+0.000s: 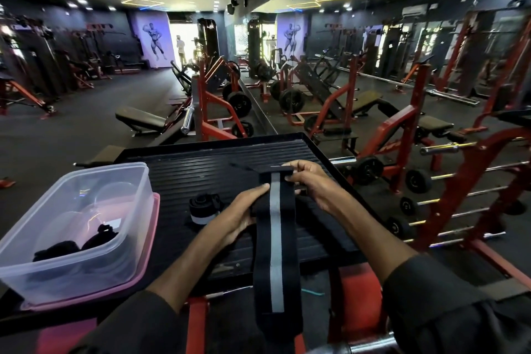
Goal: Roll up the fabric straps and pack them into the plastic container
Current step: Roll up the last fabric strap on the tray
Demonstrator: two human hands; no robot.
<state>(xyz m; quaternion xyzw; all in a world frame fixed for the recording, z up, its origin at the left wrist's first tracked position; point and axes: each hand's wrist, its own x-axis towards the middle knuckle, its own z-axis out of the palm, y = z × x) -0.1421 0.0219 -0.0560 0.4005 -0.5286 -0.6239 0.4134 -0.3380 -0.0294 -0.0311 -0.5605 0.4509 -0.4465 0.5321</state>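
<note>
While the right hand (311, 184) pinches the folded far end of a black strap with a grey stripe (275, 238), its fingers closed on the fabric, the left hand (244, 211) grips the strap's left edge a little nearer the person, thumb on top. The strap lies stretched toward the person over a black ribbed platform (201, 169), and its near end hangs off the platform's near edge. On the platform, just left of the left hand, sits a rolled strap (204, 208), black with a grey band. At the platform's left side stands a clear plastic container (86, 227) resting on a pink lid (149, 256), holding dark rolled pieces (76, 244). Beyond the platform stand red weight benches (218, 112).
</note>
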